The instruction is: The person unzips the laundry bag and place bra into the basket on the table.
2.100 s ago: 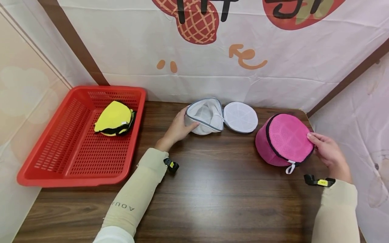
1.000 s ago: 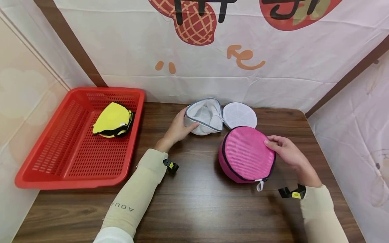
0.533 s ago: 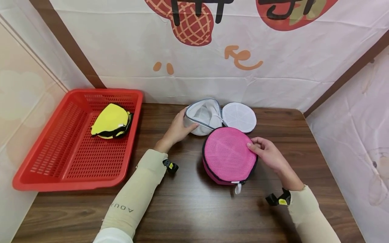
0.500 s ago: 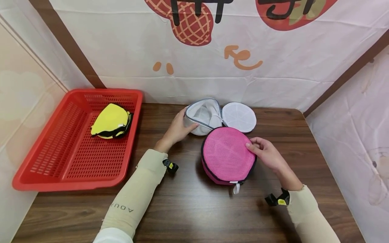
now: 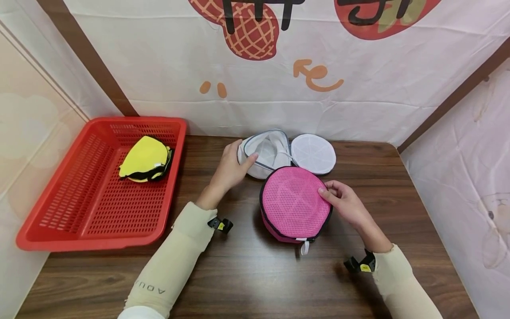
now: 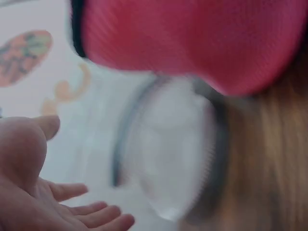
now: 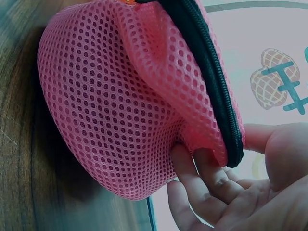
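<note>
Pinched near three o'clock on its rim by the right hand (image 5: 347,206), the pink bag (image 5: 294,204) is held at the middle of the table (image 5: 255,283), while the left hand (image 5: 229,172) is loosely spread beside the white bag (image 5: 260,171) at eleven o'clock, contact being unclear. Crumpling of the mesh is probably best avoided by gripping along the stiffer zip (image 7: 212,65). Only pale folds are seen in the gaping white bag; the pink bag's contents are hidden, and a yellow bag (image 5: 145,155) is held in the red basket (image 5: 175,177) at nine o'clock.

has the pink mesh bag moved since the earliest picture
Yes, the pink mesh bag has moved left, closer to the red basket in the head view.
</note>
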Available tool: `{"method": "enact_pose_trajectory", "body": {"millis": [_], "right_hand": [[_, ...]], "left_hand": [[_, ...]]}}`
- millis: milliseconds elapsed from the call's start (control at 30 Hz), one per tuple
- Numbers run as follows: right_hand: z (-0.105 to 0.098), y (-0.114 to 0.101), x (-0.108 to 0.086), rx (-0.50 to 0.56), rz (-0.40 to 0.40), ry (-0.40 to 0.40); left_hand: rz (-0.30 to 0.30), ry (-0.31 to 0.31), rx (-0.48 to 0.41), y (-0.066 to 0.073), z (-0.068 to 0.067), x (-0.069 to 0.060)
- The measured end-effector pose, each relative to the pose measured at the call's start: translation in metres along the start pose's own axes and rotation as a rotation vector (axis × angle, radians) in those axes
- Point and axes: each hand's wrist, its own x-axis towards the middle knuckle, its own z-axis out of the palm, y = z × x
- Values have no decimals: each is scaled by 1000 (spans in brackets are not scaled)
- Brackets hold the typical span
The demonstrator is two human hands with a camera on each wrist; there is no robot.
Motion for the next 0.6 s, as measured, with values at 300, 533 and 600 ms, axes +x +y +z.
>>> {"method": "enact_pose_trajectory", "body": {"millis": [300,533,600], "right_hand": [[5,-3,-2,-4,-16,18],[7,-4,-5,-29,-9,22],[7,-4,-6,-32,-8,25]], "left_hand": [[-29,-75,39,36,-16,-58],[-198,-462,-132,27,-18,-92],[-230,-546,-187,22,-16,-99]]}}
